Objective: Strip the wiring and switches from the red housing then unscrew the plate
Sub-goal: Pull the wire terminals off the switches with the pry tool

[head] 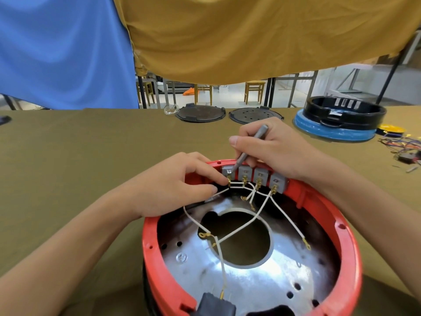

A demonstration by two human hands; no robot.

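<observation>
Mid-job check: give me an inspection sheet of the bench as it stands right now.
Surface: table under olive cloth.
Job's things: red housing open side up; four switches in a row at its far rim; metal plate inside.
Clutter: two dark round lids, black ring on a blue base, loose wire bundle far right.
Hands: left hand pinches a terminal at the leftmost switch; right hand holds a screwdriver, tip on that switch.
Cables: white wires attached to the switches.
Surroundings: blue and mustard cloths hanging, wooden stools behind.
</observation>
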